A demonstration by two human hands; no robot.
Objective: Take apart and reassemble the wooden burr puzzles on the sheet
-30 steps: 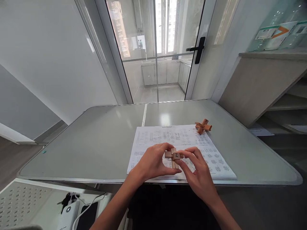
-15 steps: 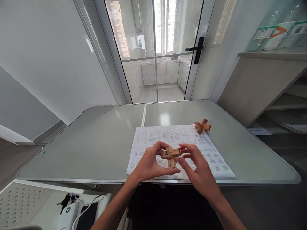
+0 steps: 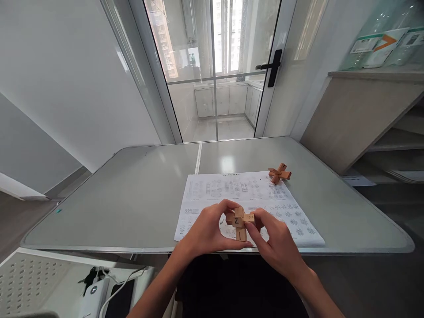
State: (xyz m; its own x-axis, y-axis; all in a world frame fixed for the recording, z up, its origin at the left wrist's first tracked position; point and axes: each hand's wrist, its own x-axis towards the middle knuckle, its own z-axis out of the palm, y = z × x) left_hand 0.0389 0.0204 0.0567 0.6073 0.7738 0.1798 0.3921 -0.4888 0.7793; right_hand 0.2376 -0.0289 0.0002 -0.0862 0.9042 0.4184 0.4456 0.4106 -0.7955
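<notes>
A small wooden burr puzzle (image 3: 239, 221) with numbered bar ends, a "2" facing me, is held above the near edge of a printed instruction sheet (image 3: 215, 190). My left hand (image 3: 207, 232) pinches it from the left with thumb below and fingers over the top. My right hand (image 3: 274, 240) grips its right side with fingertips on a protruding bar. A second assembled wooden puzzle (image 3: 279, 173) lies at the sheet's far right corner, untouched.
The sheet lies on a grey-green table (image 3: 132, 194) with a seam down its middle. A glass door (image 3: 218, 66) stands beyond. Shelving (image 3: 374, 115) is at the right. A perforated white stand with a power bank and cables (image 3: 96, 291) sits below left.
The puzzle has been rotated in my fingers: the "2" face went from the front to the left and is back at the front. Both hands dropped slightly toward me.
</notes>
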